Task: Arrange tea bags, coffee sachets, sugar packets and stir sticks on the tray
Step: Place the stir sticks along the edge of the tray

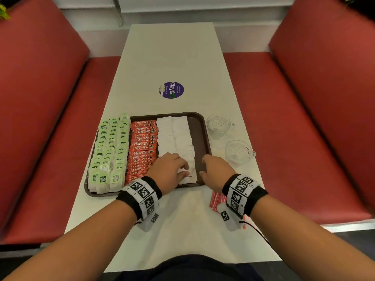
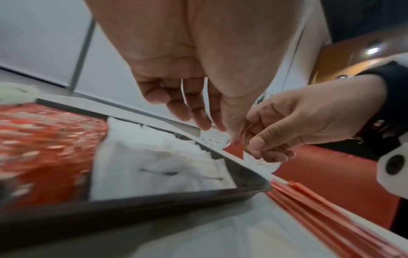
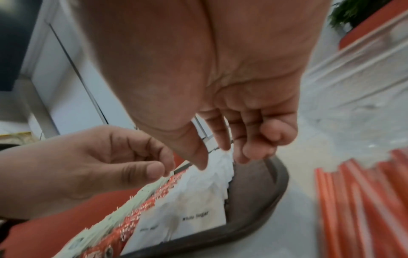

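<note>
A brown tray (image 1: pixel 200 126) holds rows of green-tagged tea bags (image 1: pixel 109 151) on the left, red coffee sachets (image 1: pixel 144 142) in the middle and white sugar packets (image 1: pixel 174 134) to their right. My left hand (image 1: pixel 172 169) hovers over the near end of the sugar packets (image 3: pixel 198 209), fingers loosely curled and holding nothing. Over the tray's bare right strip (image 3: pixel 253 200) hangs my right hand (image 1: pixel 213 169), its fingers relaxed and empty too. Red stir sticks (image 1: pixel 217 199) lie on the table beside the tray's near right corner, partly under my right wrist.
Two glass cups (image 1: pixel 218 125) (image 1: pixel 238 152) stand on the white table right of the tray. A round purple sticker (image 1: pixel 171 90) lies beyond the tray. Red bench seats (image 1: pixel 50 138) (image 1: pixel 304 128) flank the table on both sides.
</note>
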`<state>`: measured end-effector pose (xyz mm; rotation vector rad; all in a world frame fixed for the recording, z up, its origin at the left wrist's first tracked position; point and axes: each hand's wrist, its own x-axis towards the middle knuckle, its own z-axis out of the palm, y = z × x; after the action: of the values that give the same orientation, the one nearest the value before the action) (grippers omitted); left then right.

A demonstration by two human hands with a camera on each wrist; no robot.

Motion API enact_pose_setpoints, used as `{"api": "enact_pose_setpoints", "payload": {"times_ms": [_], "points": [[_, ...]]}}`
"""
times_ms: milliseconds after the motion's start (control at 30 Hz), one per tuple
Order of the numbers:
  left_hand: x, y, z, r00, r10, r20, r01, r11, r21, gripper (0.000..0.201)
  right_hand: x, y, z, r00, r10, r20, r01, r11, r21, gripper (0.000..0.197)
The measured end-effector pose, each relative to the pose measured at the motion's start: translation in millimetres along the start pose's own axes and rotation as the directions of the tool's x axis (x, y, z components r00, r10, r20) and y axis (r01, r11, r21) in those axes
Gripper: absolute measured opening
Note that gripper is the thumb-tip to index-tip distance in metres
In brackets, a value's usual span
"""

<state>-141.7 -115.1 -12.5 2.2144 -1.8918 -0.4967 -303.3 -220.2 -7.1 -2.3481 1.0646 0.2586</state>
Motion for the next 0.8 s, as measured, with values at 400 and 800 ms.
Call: {"api": "enact_pose_setpoints", "payload": {"times_ms": [400, 800], "points": [[25.3, 111.3, 36.9, 0.940, -0.047, 0.338, -0.042, 0.967, 0.250, 0.052, -72.5, 86.7, -13.1, 0.975, 0.210, 0.070, -0.191, 0.957, -0.217, 0.045], [24.1, 134.8, 62.7, 0.940, -0.161, 0.301, 0.096, 0.971, 0.219, 0.064, -61.3, 93.9, -1.1, 0.999, -0.001, 0.054, 0.020, 0.929, -0.369, 0.116]]}}
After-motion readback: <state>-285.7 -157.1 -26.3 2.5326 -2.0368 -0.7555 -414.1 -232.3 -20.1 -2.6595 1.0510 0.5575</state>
